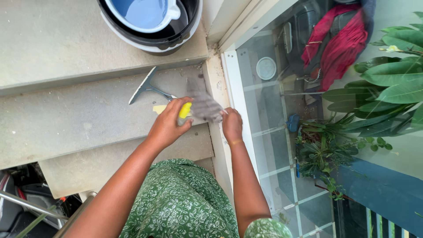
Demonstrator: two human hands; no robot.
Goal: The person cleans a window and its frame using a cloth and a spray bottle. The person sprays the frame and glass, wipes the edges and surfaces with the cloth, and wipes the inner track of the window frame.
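My left hand (168, 124) is closed around the yellow handle of a squeegee (147, 86), whose blade rests on the grey stair step (79, 110). My right hand (231, 124) pinches a grey cloth (203, 103), blurred with motion, just above the step beside the white window frame (231, 88). The two hands are close together, with the cloth between them.
A dark bucket (152, 35) holding a pale blue jug (145, 13) stands on the step above. To the right a glass pane (273, 110) shows plants (379, 83), a red cloth (341, 44) and a yard far below. A metal railing (39, 207) runs at lower left.
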